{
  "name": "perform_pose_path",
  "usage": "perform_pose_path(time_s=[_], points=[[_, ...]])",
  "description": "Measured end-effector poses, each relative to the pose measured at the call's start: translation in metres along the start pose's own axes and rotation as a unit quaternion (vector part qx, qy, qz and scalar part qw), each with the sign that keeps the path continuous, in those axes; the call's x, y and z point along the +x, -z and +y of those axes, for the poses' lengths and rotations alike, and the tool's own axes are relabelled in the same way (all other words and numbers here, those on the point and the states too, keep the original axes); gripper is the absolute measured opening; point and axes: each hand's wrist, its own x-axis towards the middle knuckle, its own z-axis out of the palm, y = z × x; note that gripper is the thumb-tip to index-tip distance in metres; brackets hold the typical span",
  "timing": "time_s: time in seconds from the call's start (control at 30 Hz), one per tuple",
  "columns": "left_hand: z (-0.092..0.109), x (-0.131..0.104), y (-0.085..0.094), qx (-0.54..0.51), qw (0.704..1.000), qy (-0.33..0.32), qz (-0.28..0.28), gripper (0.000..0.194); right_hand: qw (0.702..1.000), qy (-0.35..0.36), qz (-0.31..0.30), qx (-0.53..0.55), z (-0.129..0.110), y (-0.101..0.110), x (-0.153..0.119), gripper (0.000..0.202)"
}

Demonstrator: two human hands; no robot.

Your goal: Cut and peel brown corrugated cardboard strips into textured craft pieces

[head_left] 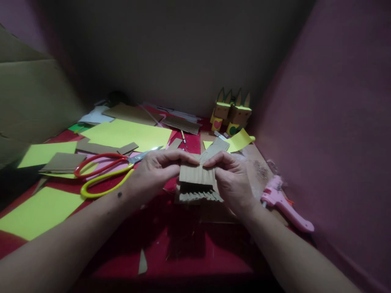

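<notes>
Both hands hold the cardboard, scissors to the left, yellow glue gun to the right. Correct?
No: the glue gun is pink, not yellow, per the head view. The rest stands: left hand and right hand hold the cardboard, scissors to the left.

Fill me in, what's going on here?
A person pinches a small cardboard piece by its upper edge, left hand on one side, right hand on the other. Scissors lie by the left wrist, a pink glue gun by the right. Yellow sheets and cardboard scraps cover part of the red surface; cardboard figures with pointed ears stand behind.
</notes>
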Motion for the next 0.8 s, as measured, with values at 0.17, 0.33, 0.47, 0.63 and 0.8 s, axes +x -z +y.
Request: perform_pose_path(time_s=[0.17, 0.33, 0.47, 0.63, 0.8], points=[[0.000, 0.003, 0.000, -0.075, 0.994, 0.078, -0.010, 0.019, 0.998, 0.034, 0.025, -0.048, -0.001, 0.000, 0.000, 0.022], [-0.008, -0.001, -0.006, -0.049, 0.995, 0.083, -0.016, 0.020, 0.992, 0.074, 0.025, -0.098, -0.001, 0.000, -0.004, 0.021], [-0.010, -0.001, -0.005, -0.066, 0.993, 0.094, -0.028, 0.019, 0.990, 0.081, 0.031, -0.108, 0.002, 0.001, -0.004, 0.022], [-0.007, 0.000, -0.005, -0.030, 0.998, 0.060, 0.004, 0.020, 1.000, -0.010, -0.005, -0.004, 0.001, -0.001, 0.000, 0.022], [-0.003, 0.000, -0.006, 0.018, 0.998, 0.035, 0.047, 0.021, 0.988, -0.108, -0.036, 0.102, -0.005, -0.003, 0.003, 0.016]])
